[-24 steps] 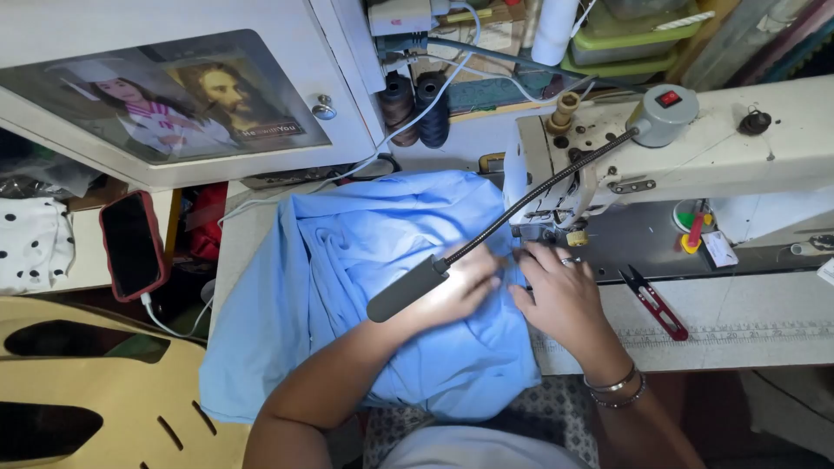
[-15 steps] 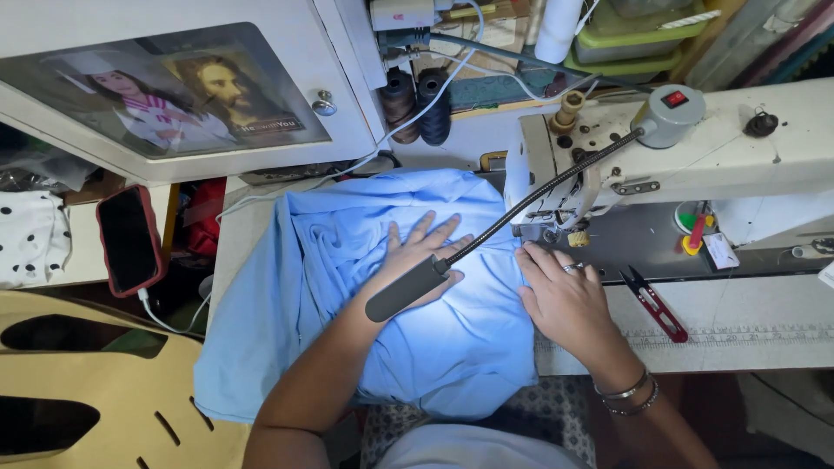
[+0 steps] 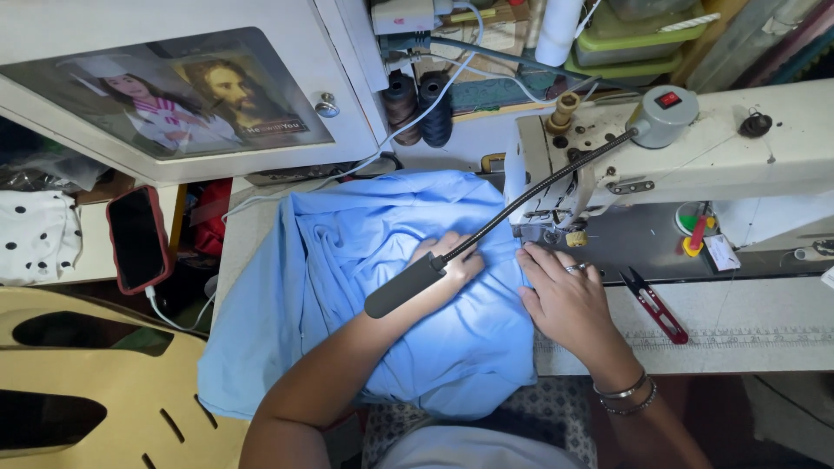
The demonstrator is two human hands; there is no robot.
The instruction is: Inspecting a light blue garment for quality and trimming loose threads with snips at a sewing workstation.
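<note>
Blue fabric (image 3: 382, 287), lamp (image 3: 408, 287) (over left hand (image 3: 447, 260))

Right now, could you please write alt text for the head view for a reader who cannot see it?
A person's left hand and right hand press light blue fabric flat at a white sewing machine, under a gooseneck lamp. Red-handled thread snips lie right; a phone left.

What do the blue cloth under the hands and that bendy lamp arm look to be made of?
The blue cloth looks like thin woven fabric, matte, since it folds into soft creases. The lamp arm seems to be ribbed flexible metal, dark and slightly shiny, ending in a smooth dark head, probably plastic. Both hands, left and right, lie flat on the cloth.
</note>
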